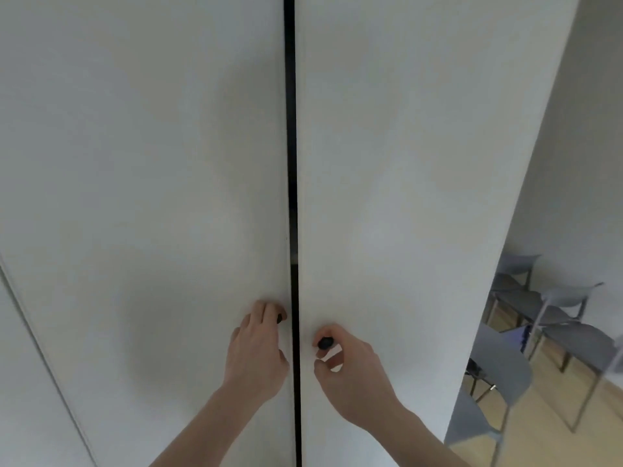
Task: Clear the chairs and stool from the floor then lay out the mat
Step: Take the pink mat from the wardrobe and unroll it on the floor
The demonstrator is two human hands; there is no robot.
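Across nearly the whole view stand two tall white cabinet doors, the left door (141,197) and the right door (404,197), parted by a narrow dark gap (290,129). At right, past the cabinet's edge, grey chairs (553,318) stand on the wooden floor (546,443), close together and not yet cleared; no stool can be told apart among them, and no mat is in view, so it may lie behind the doors. Left hand (258,348): fingers curled round a small dark knob (279,318) at the left door's inner edge, the knob largely hidden. Right hand (350,369): thumb and fingers pinching the matching right knob (325,343). Handling, as judged: the doors are stiff, light panels that should swing on a steady outward pull at the knobs, both together. The chairs look rigid and fairly light, with thin metal legs; best taken by the backrest top or seat edge. A mat, once found, would likely be soft and limp, best held along one short edge.
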